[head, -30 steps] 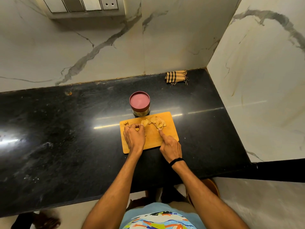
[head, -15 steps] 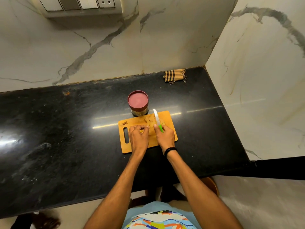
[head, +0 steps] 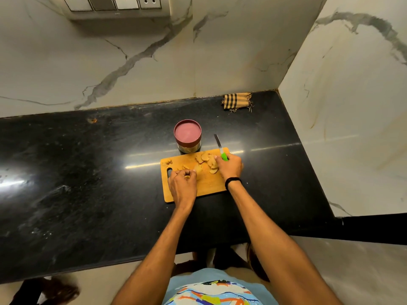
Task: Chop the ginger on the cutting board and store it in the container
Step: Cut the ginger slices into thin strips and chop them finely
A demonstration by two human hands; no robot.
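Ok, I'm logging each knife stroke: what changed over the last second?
The right hand, gripping the knife, moved away and rightward to the far right corner of the cutting board; the blade now sticks out past the edge. The left hand, holding a ginger piece, the slices and the lidded container stayed put.

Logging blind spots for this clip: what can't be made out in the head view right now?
All head view.
Inside the container: its red lid covers it.
The ginger piece in the left hand: curled fingers hide most.
The knife handle: the right hand wraps most of it.
The switch panel: cut off by the top edge.
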